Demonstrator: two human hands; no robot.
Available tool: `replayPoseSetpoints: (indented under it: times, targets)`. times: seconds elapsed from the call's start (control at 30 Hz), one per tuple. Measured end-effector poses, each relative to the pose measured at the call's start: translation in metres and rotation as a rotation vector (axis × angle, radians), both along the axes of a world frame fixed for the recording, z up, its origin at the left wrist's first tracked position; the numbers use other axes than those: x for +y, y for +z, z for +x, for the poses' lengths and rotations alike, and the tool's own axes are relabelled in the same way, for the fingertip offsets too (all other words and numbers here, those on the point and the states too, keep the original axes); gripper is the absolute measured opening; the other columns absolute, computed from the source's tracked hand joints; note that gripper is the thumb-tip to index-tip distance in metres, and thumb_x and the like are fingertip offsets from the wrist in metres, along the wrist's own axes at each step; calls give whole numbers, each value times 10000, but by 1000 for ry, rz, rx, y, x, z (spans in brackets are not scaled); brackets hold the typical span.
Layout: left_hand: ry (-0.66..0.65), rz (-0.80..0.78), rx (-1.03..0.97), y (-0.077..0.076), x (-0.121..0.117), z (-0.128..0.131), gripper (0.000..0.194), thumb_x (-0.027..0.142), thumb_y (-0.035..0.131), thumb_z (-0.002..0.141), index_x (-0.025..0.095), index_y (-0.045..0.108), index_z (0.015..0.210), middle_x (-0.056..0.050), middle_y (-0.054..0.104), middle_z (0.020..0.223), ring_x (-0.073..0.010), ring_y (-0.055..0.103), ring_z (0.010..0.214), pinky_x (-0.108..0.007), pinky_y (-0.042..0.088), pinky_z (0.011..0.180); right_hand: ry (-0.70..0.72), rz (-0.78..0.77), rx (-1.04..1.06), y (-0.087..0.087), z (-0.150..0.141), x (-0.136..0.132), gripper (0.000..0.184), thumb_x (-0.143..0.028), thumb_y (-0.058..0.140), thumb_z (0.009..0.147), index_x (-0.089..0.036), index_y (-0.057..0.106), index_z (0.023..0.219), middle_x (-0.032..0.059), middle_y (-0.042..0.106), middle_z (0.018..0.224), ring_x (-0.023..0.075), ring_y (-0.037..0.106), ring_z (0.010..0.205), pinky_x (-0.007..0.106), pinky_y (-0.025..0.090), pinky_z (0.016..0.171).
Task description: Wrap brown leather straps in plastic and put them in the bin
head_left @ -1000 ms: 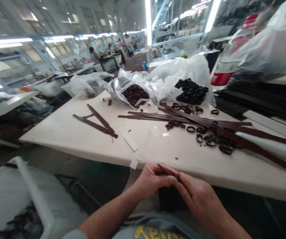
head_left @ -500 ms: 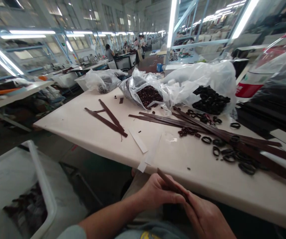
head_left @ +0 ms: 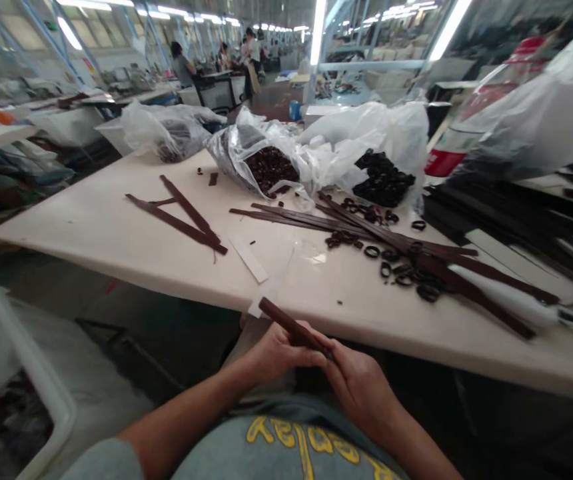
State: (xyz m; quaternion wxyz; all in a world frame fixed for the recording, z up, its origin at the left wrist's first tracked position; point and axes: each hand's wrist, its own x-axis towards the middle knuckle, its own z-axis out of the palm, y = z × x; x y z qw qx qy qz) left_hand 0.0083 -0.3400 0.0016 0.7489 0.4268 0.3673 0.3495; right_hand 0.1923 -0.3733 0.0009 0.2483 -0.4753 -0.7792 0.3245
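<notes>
A dark brown strap (head_left: pixel 286 321) is held between both hands just in front of the table's near edge, its free end pointing up and left. My left hand (head_left: pixel 282 353) is closed around its middle, thumb on the near side. My right hand (head_left: pixel 354 370) grips the strap's lower part, touching the left thumb; that end is hidden in the fingers. Beyond the hands, a white paper strip (head_left: pixel 249 259) lies near the edge. Two brown straps (head_left: pixel 179 223) lie to the left, and a bundle of long brown straps (head_left: pixel 366 230) lies to the right.
Black loops (head_left: pixel 404 277) and small brown loops (head_left: pixel 341 240) lie scattered at right. Plastic bags hold brown pieces (head_left: pixel 271 170) and black loops (head_left: pixel 384 180) at the back. A red-capped bottle (head_left: pixel 471 127) stands back right. A white bin (head_left: pixel 31 373) is at lower left.
The view has turned rightward and down, so the table sits further left and higher in the picture. Both hands still hold the strap, and more of its free end shows.
</notes>
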Motion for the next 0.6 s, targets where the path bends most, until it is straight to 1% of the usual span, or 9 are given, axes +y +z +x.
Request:
replayPoseSetpoints:
  times: [0.07, 0.13, 0.2, 0.27, 0.33, 0.4, 0.43, 0.53, 0.6]
  targets:
    - [39, -10, -39, -3, 0, 4, 427, 374, 880, 629, 176, 775, 992, -87, 744, 940, -217, 665, 878, -342, 521, 852, -71, 22, 28, 10, 1, 5, 266, -333, 392, 1004, -187, 614, 1007, 77, 718, 852, 229, 692, 755, 302, 514, 652]
    - [48, 27, -129, -10, -1, 13, 582, 372, 893, 608, 208, 724, 1141, -94, 728, 1069, -238, 655, 972, -356, 502, 900, -155, 52, 99, 22, 2, 11, 244, -339, 420, 998, -203, 585, 880, 36, 664, 744, 189, 633, 660, 273, 475, 602]
    - [-13, 85, -213, -18, -3, 29, 773, 351, 932, 532, 219, 660, 1243, -109, 683, 1199, -285, 621, 1097, -393, 474, 965, -226, 78, 228, 36, 1, 17, 246, -344, 458, 987, -213, 540, 797, -5, 588, 666, 149, 559, 589, 247, 442, 562]
    - [-158, 130, -217, -24, -7, 49, 844, 319, 951, 484, 200, 642, 1261, -128, 661, 1244, -336, 583, 1173, -423, 453, 1004, -237, 61, 408, 50, -4, 24, 236, -350, 491, 980, -214, 527, 790, -26, 555, 652, 127, 528, 572, 229, 440, 548]
    - [-320, 169, -147, -27, -11, 71, 735, 321, 931, 530, 173, 676, 1202, -131, 693, 1157, -344, 607, 1122, -422, 475, 967, -211, 51, 611, 66, -7, 31, 219, -361, 515, 977, -215, 539, 816, -29, 570, 674, 123, 545, 591, 228, 467, 566]
    - [-411, 200, -81, -26, -13, 85, 572, 362, 874, 626, 149, 706, 1130, -106, 716, 977, -286, 654, 941, -378, 510, 855, -226, 111, 771, 85, -1, 36, 180, -360, 536, 972, -218, 561, 864, -18, 607, 726, 130, 580, 633, 248, 501, 611]
    - [-430, 210, -52, -24, -13, 88, 522, 371, 836, 676, 142, 705, 1126, -83, 707, 896, -238, 649, 841, -343, 511, 794, -275, 178, 820, 95, 7, 38, 160, -355, 549, 965, -222, 568, 878, -12, 615, 745, 136, 591, 649, 259, 512, 627]
    - [-480, 255, 97, -12, -5, 77, 485, 295, 740, 765, 163, 655, 1223, -17, 674, 803, -135, 574, 678, -246, 459, 664, -524, 384, 863, 119, 49, 35, 146, -363, 561, 948, -240, 561, 871, -7, 588, 764, 152, 606, 675, 293, 534, 650]
    - [-538, 316, 238, 1, 4, 57, 413, 240, 694, 784, 181, 668, 1193, 2, 671, 788, -123, 559, 658, -219, 434, 621, -680, 444, 857, 122, 84, 28, 197, -410, 519, 959, -252, 548, 845, -6, 559, 771, 158, 606, 672, 322, 547, 659]
